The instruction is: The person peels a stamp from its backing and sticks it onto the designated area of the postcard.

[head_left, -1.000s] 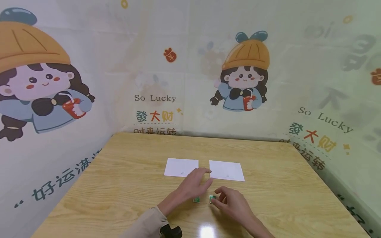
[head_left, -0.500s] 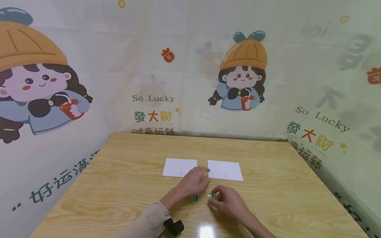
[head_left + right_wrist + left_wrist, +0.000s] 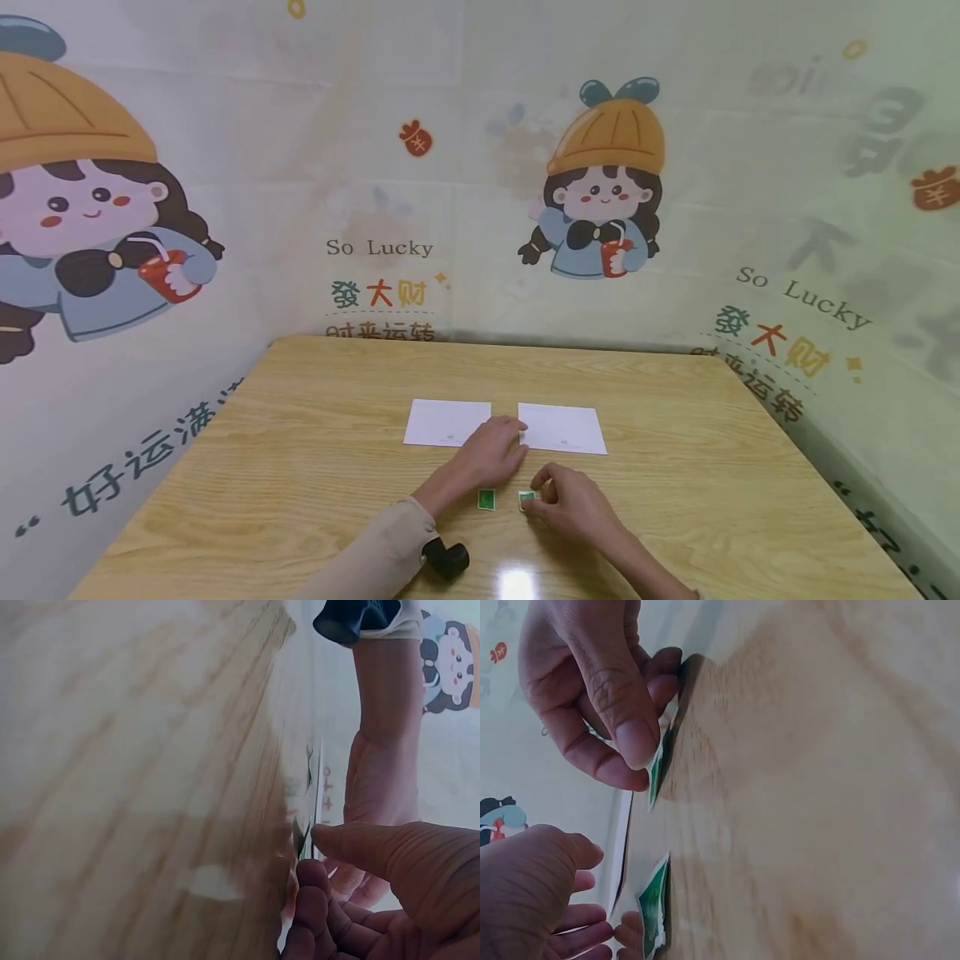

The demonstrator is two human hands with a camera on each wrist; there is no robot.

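My right hand has its thumb and index finger at a small green stamp with a white edge. In the left wrist view the thumb and a fingertip pinch this stamp by its upper end, low over the wood. A second green stamp lies on the table just left of it, slightly curled in the left wrist view. My left hand reaches past that second stamp with fingers loosely extended, holding nothing. Its fingertips are at the left edge of the right white paper rectangle.
Another white paper rectangle, partly behind the left hand, lies on the wooden table. Each paper has a small grey print near its lower edge. A black device sits at the left wrist. A printed cloth hangs behind the table.
The head view has turned slightly right. My left hand has shifted a little off the left stamp, which now shows whole. My right thumb and index finger stay at the right stamp.
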